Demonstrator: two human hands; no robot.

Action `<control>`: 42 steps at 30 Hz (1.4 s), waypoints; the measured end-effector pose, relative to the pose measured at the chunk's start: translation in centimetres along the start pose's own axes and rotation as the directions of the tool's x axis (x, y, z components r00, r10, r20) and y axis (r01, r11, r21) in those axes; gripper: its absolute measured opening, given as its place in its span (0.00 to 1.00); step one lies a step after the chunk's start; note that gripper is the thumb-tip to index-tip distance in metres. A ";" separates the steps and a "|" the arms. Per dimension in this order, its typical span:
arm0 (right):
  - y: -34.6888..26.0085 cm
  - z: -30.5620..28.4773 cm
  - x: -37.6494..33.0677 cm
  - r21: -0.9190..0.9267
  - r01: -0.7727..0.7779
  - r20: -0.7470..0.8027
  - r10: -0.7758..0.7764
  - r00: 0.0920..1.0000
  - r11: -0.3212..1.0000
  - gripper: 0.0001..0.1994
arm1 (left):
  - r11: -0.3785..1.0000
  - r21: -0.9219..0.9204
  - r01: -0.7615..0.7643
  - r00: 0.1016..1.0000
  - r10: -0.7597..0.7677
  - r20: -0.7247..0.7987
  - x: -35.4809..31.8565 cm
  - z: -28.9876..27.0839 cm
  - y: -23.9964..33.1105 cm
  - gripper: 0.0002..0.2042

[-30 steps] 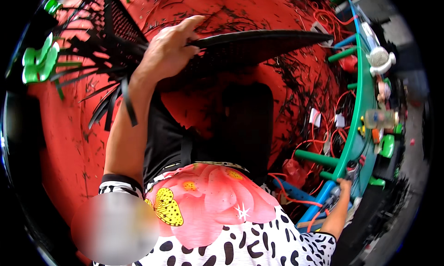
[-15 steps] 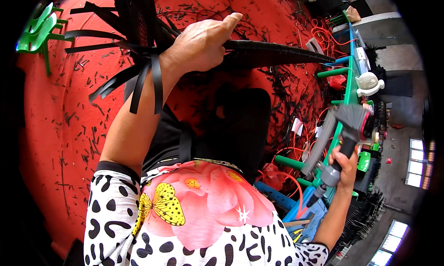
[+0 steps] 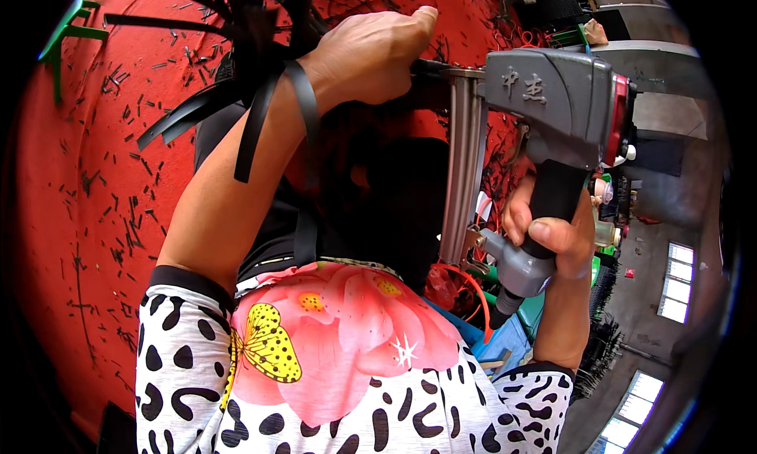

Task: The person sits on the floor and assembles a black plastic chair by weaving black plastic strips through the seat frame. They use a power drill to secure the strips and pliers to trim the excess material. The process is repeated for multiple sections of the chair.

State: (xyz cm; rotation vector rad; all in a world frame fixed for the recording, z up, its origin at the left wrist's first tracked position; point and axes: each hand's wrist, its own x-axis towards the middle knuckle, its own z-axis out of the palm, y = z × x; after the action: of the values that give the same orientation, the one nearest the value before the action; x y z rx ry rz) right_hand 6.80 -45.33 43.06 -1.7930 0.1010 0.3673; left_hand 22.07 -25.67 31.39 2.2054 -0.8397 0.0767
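Note:
My left hand (image 3: 374,56) is closed round the edge of a black piece with loose flat strips (image 3: 256,130). Several strips hang past the wrist and fan out to the left; much of the piece is hidden behind my hand. My right hand (image 3: 556,225) grips the black handle of a grey pneumatic staple gun (image 3: 548,103). An orange-red air hose (image 3: 477,292) runs below the tool. The gun's nose, at the top of its long metal magazine, is close to the right side of my left hand, by the black piece's edge; contact cannot be made out.
Red floor covering (image 3: 55,217) is strewn with short black scraps. A green plastic chair (image 3: 75,32) stands at the far left. On the right are a blue bin (image 3: 505,340), green bars and tangled red hoses, with grey floor (image 3: 662,194) beyond.
My right hand has brought the staple gun up and leftward, from the bench side to beside my left hand. The left hand has shifted slightly up and right with the black piece.

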 end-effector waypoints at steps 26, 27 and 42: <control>-1.8 0.7 1.6 -0.012 -0.127 -0.011 0.126 0.992 0.992 0.13 | 0.991 0.064 -0.119 0.971 0.130 -0.201 -0.7 1.0 0.3 0.11; -1.9 0.9 1.6 -0.007 -0.139 -0.018 0.138 0.990 0.990 0.13 | 0.993 0.064 -0.098 0.980 0.108 -0.167 -0.7 0.9 0.4 0.13; -2.0 1.0 1.4 -0.003 -0.152 -0.044 0.152 0.987 0.988 0.17 | 0.968 -0.077 -0.239 0.949 0.216 -0.228 -1.3 0.7 -0.1 0.16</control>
State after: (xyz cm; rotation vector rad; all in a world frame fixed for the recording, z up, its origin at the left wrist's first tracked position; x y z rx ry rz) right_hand 8.42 -43.72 44.30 -1.8050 0.2688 0.4382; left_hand 20.99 -25.40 30.49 1.9530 -0.9475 0.3729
